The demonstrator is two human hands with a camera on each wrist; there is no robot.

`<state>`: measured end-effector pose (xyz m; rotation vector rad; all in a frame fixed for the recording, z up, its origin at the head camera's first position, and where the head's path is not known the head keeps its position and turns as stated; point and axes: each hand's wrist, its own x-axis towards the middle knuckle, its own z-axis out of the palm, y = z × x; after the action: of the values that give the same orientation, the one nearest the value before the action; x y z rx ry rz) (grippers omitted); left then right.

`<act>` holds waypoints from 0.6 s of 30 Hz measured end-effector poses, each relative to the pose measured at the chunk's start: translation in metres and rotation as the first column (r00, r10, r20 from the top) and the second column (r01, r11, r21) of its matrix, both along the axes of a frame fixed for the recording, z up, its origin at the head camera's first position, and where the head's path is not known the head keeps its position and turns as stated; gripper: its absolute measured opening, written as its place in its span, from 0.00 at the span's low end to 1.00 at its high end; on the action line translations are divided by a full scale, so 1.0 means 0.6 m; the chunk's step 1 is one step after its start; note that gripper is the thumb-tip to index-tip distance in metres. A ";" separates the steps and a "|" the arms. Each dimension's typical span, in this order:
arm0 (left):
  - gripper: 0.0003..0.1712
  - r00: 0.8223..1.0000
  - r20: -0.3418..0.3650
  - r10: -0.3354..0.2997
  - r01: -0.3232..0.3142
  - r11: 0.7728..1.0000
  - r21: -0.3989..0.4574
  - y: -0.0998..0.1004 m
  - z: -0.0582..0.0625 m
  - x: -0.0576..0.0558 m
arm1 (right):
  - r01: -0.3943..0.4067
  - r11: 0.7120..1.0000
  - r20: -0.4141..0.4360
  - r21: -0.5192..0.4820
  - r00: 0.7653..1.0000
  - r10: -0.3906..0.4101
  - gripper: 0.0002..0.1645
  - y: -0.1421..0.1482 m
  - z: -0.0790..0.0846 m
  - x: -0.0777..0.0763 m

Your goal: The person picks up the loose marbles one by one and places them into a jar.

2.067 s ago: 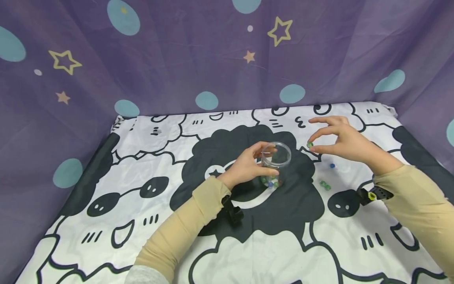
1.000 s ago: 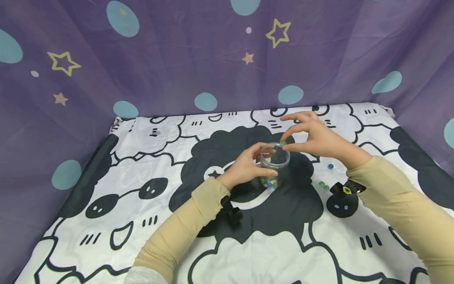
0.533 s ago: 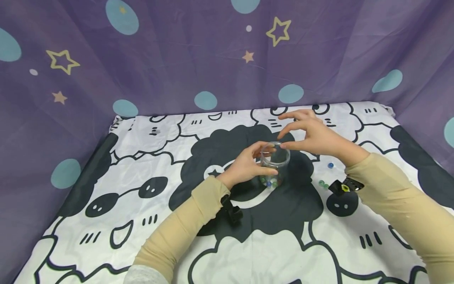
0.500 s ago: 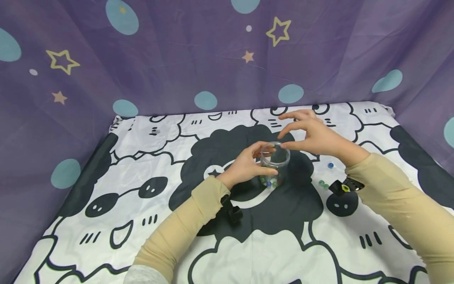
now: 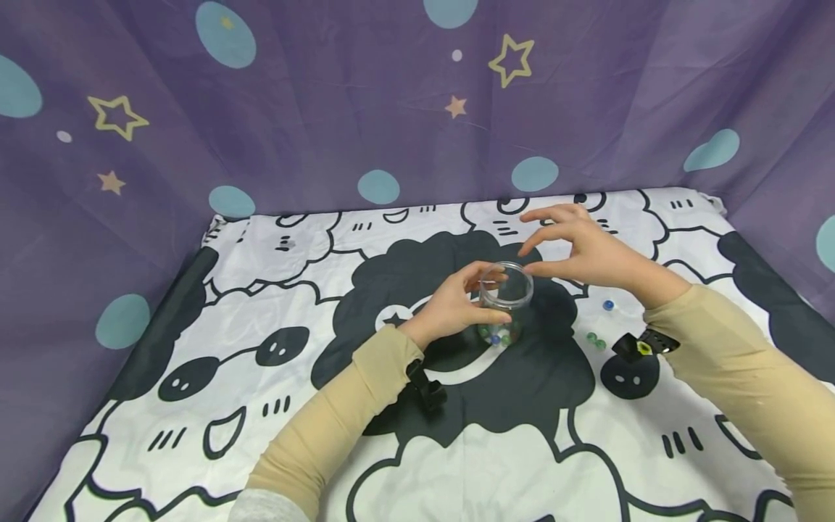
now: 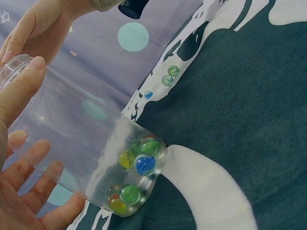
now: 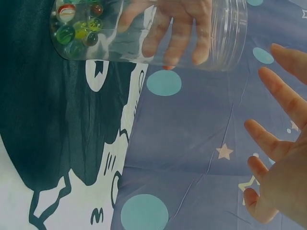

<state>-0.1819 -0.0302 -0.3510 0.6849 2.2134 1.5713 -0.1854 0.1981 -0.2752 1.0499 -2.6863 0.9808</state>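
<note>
A clear jar (image 5: 515,301) stands upright on the cloth, with several coloured glass marbles (image 6: 145,164) at its bottom. My left hand (image 5: 451,308) grips the jar's side, thumb at the front and fingers around the back. Just right of the rim hovers my right hand (image 5: 590,254), thumb and index finger apart. Nothing shows between its spread fingers in the right wrist view. To the right of the jar lie a blue marble (image 5: 608,305) and two green marbles, one (image 5: 591,337) almost touching the other (image 5: 601,345).
A white cloth (image 5: 509,471) with dark cartoon sheep covers the table. Behind it hangs a purple curtain (image 5: 404,123) with stars and blue ovals. Black straps with cameras sit on both wrists, the left strap (image 5: 427,388) near the jar.
My right hand carried a green marble leftward to the jar's rim and let it go there. It has since drawn slightly right. The left hand and jar stay in place.
</note>
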 end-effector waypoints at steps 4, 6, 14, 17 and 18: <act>0.38 1.000 -0.003 0.002 -0.002 1.000 0.003 0.000 0.000 0.000 | 0.024 1.000 0.009 0.009 1.000 -0.024 0.10 0.007 0.001 0.002; 0.38 1.000 -0.004 0.003 -0.003 1.000 0.005 0.000 -0.001 0.000 | 0.040 0.999 0.028 0.014 0.999 -0.041 0.09 0.010 0.003 0.004; 0.38 1.000 -0.005 -0.003 0.003 1.000 0.018 -0.001 -0.002 0.000 | 0.076 0.997 0.059 0.008 0.995 -0.076 0.08 0.027 0.009 0.007; 0.38 1.000 -0.007 -0.007 0.007 1.000 0.018 -0.001 -0.002 0.000 | 0.078 0.997 0.059 -0.001 0.995 -0.078 0.08 0.034 0.009 0.008; 0.39 1.000 -0.008 -0.008 0.008 1.000 0.018 -0.001 -0.002 0.000 | 0.081 0.997 0.059 -0.001 0.995 -0.080 0.08 0.037 0.009 0.008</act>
<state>-0.1818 -0.0307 -0.3524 0.7056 2.2018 1.5887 -0.1806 0.2201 -0.2700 0.9179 -2.7488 1.0176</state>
